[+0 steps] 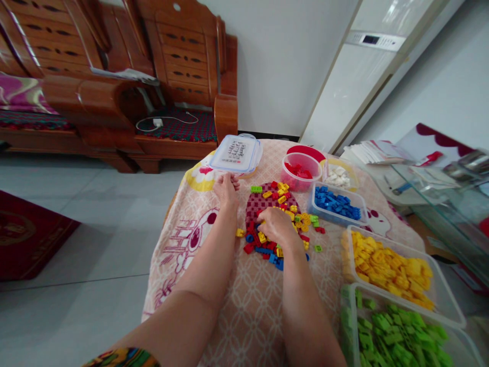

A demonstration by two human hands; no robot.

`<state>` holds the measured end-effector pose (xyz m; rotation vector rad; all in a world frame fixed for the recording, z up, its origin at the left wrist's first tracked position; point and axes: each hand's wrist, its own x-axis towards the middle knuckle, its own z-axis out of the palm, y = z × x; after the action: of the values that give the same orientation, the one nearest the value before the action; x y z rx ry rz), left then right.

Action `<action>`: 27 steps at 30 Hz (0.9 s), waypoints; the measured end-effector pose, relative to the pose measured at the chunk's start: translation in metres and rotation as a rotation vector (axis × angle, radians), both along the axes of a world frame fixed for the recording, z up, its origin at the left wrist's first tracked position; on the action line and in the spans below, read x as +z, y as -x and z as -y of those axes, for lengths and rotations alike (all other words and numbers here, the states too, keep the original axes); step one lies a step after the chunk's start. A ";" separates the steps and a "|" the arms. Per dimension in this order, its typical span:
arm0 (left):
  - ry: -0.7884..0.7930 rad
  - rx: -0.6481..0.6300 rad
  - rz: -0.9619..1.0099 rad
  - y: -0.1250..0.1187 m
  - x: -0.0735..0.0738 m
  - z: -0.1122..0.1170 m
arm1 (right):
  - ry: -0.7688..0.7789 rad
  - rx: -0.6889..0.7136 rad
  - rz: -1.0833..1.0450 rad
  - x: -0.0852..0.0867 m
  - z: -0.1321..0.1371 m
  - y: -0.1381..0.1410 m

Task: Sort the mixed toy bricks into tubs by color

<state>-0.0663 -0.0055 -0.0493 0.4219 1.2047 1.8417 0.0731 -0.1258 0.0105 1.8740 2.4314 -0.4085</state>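
Resting over loose blocks point(262, 237), left of the blue-brick tub point(329, 216), your right hand point(275, 224) hides its fingertips; your left hand point(226, 188) is curled near the far lidded box point(237, 154). I cannot tell whether either pinches anything.

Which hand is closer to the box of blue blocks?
Right. The right hand is over the mixed blocks, left of the box of blue blocks. The left hand is farther left, near the white lid.

Smooth plastic bricks point(281, 200); wooden bench point(187, 58) (glossy).
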 end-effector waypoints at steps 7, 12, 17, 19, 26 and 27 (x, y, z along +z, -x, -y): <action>-0.006 0.003 0.006 0.000 0.000 0.001 | 0.005 -0.061 -0.179 -0.005 -0.004 -0.002; -0.015 0.006 -0.003 0.000 -0.001 0.000 | -0.030 -0.181 -0.375 -0.010 -0.010 -0.017; -0.023 0.002 0.004 -0.001 0.000 0.001 | -0.105 -0.351 -0.616 -0.020 -0.015 -0.042; -0.020 0.000 0.005 -0.001 0.002 0.001 | -0.167 -0.444 -0.724 -0.022 -0.016 -0.055; -0.031 -0.004 0.013 -0.001 0.000 0.000 | -0.615 -0.898 -1.069 -0.029 -0.018 -0.100; -0.036 -0.004 0.015 -0.001 -0.001 0.000 | -0.689 -0.939 -1.086 -0.030 -0.018 -0.106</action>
<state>-0.0652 -0.0056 -0.0498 0.4298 1.1619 1.8621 0.1786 -0.1083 -0.0191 3.9120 1.9430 -0.8637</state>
